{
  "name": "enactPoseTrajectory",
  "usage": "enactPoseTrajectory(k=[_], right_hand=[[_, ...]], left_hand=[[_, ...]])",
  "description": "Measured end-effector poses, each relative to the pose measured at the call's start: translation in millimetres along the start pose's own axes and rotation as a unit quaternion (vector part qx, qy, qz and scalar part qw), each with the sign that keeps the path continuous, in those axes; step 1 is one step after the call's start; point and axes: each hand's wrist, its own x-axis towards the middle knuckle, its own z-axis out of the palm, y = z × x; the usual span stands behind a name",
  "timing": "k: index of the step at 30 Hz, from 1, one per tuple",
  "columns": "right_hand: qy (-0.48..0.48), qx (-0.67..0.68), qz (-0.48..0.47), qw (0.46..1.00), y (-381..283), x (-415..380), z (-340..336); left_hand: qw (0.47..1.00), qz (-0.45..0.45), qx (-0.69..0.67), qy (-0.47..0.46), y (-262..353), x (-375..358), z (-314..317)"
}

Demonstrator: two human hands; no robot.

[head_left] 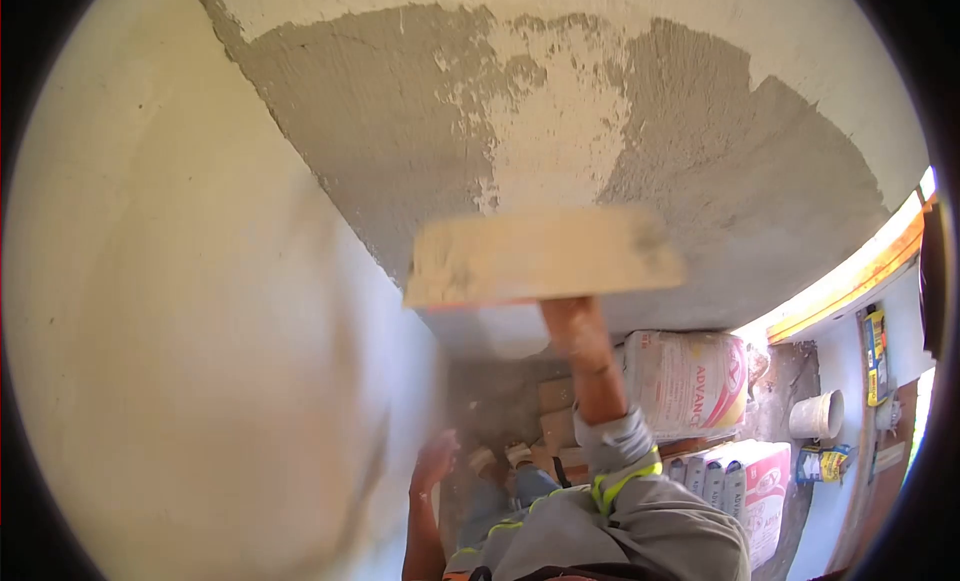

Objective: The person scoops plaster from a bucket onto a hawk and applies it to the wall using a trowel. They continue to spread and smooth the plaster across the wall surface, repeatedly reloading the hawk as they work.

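Observation:
A wide, pale rectangular board or float is held up in front of a wall with wet grey plaster. My right hand is under the board's lower edge, closed on it, the fingers mostly hidden behind it. A lighter strip of wall shows between two darker plaster areas above the board. Low at the left, my left hand hangs beside the smooth pale wall; it is blurred, and its fingers cannot be made out clearly.
Stacked bags stand on the floor below the plastered wall, with more bags nearer me. A white bucket and a yellow-and-blue packet are at the right. A bright opening edge runs along the right side.

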Motion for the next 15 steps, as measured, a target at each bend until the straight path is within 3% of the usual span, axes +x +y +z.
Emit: enactPoseTrajectory(k=[1,3,9,10,11,13,15], right_hand=[[0.005,0.066,0.082,0.994,17.9,-40.1,-14.2],[0.063,0.101,0.136,0.984,67.0,-95.9,-35.4],[0.171,0.199,0.284,0.922,204.4,-230.4,-174.1],[0.157,0.08,0.269,0.947,224.6,-245.6,-194.3],[0.139,-0.04,0.249,0.958,245.0,-256.2,-212.7],[0.15,-0.1,0.27,0.946,256.6,-235.0,-222.0],[0.214,0.021,0.353,0.91,214.6,-168.4,-185.7]], left_hand=[[0.999,0.028,0.024,0.002,-13.7,-11.6,3.6],[0.997,0.059,0.046,0.012,-24.6,-27.8,8.0],[0.995,-0.095,0.002,0.027,-53.8,-97.1,12.9],[0.993,-0.113,0.001,0.027,-62.9,-108.6,14.2],[0.992,-0.127,-0.007,0.027,-70.9,-118.4,16.2],[0.987,-0.154,-0.029,0.028,-85.9,-140.4,19.7],[0.98,-0.181,-0.073,0.034,-81.3,-146.2,18.1]])
